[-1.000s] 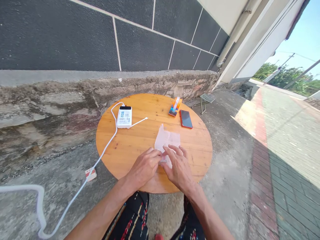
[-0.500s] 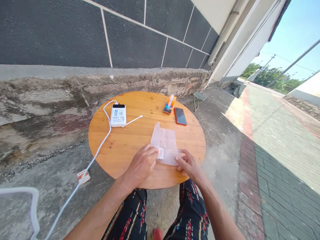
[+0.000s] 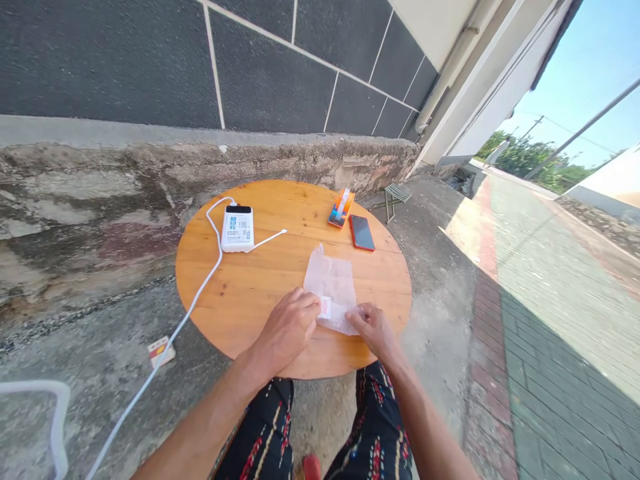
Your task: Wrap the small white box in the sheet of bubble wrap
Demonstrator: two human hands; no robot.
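A whitish, see-through sheet of plastic wrap (image 3: 330,272) lies on the round wooden table (image 3: 260,280). On its near part rests a small white box or packet (image 3: 325,307) with red print. My left hand (image 3: 295,323) is closed on the left end of this white piece, its fingertips partly hidden. My right hand (image 3: 371,327) pinches the lower right edge of the wrap between thumb and fingers.
Toward the back left stands a white power bank (image 3: 238,230) with a white cable (image 3: 213,270) running off the table. A roll of tape in an orange dispenser (image 3: 341,208) and a red-edged phone (image 3: 362,233) lie at the back right. Beyond them is a folding stool (image 3: 396,195).
My right hand has moved slightly left and its fingers have closed on the edge of the wrap. The left hand stays at the white piece. The view has shifted a little.
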